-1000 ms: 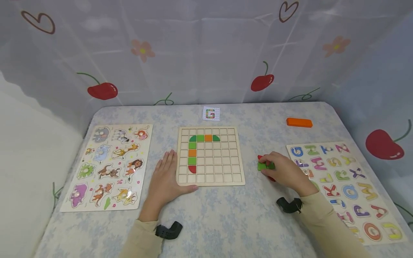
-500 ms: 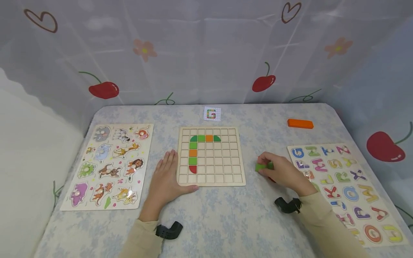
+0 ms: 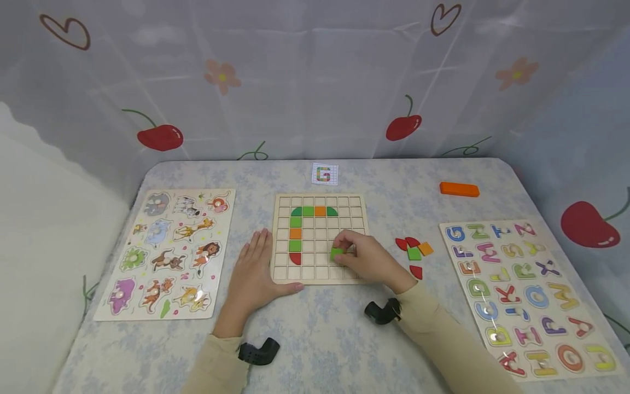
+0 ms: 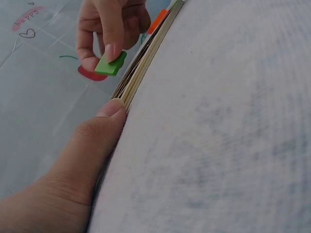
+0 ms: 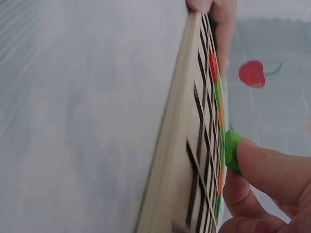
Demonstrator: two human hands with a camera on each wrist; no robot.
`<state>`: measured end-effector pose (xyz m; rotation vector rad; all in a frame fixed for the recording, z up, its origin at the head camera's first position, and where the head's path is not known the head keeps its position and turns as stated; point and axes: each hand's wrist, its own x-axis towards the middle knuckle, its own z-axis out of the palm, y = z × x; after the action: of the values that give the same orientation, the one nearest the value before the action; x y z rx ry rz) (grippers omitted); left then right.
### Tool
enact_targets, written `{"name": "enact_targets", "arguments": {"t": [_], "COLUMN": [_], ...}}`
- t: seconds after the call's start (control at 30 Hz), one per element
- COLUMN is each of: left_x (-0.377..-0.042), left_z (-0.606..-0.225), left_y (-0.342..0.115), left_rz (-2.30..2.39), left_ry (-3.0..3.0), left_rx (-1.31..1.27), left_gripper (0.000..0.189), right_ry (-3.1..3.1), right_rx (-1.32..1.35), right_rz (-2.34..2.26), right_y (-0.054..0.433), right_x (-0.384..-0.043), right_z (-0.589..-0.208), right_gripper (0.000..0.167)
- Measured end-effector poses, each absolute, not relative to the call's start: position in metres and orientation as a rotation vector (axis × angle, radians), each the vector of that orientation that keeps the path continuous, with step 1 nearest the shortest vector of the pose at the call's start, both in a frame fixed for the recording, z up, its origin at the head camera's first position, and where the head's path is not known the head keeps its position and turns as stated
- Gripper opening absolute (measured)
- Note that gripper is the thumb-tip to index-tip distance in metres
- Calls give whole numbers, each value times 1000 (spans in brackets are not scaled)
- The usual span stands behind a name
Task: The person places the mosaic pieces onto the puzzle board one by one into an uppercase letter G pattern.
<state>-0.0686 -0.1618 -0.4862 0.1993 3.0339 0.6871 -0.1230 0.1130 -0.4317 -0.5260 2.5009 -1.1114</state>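
Note:
A green square tile [image 3: 337, 254] is pinched between the thumb and fingers of my right hand [image 3: 366, 257], above the right half of the wooden grid board [image 3: 322, 281]. The left wrist view shows this green tile [image 4: 111, 64] raised off the board. My left hand [image 3: 251, 272] rests at the board's lower left corner, straight fingers along the left side and thumb along the front edge. Set in the board's cells are green, orange and red pieces, including an orange tile [image 3: 295, 233] and a red quarter-round piece [image 3: 295, 258], forming a column and a top row.
Right of the board lie loose red quarter-round pieces [image 3: 415, 271], a green tile [image 3: 414, 253] and an orange tile [image 3: 425, 249]. A pattern card [image 3: 325, 174] sits behind the board. An animal puzzle [image 3: 164, 254] is left, a letter puzzle [image 3: 529, 295] right, an orange block [image 3: 459, 189] back right.
My right hand has moved left from the loose pieces to over the board, carrying a green tile. The loose pieces it covered are now visible. My left hand has stayed in place.

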Motion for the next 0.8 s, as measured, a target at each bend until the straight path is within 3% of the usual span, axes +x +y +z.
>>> {"name": "enact_targets", "arguments": {"t": [0.3, 0.8], "left_x": [-70, -70], "left_z": [-490, -488], "left_y": [-162, -162], "left_rz": [652, 650], "left_ry": [3022, 3027], "left_rx": [179, 191], "left_gripper": [144, 144], "right_ry": [2520, 2616], "right_rx": [-595, -635], "right_rz": [-1118, -988], "right_y": [72, 53], "right_x": [-120, -119], "right_z": [-437, -442], "right_gripper": [12, 11]}}
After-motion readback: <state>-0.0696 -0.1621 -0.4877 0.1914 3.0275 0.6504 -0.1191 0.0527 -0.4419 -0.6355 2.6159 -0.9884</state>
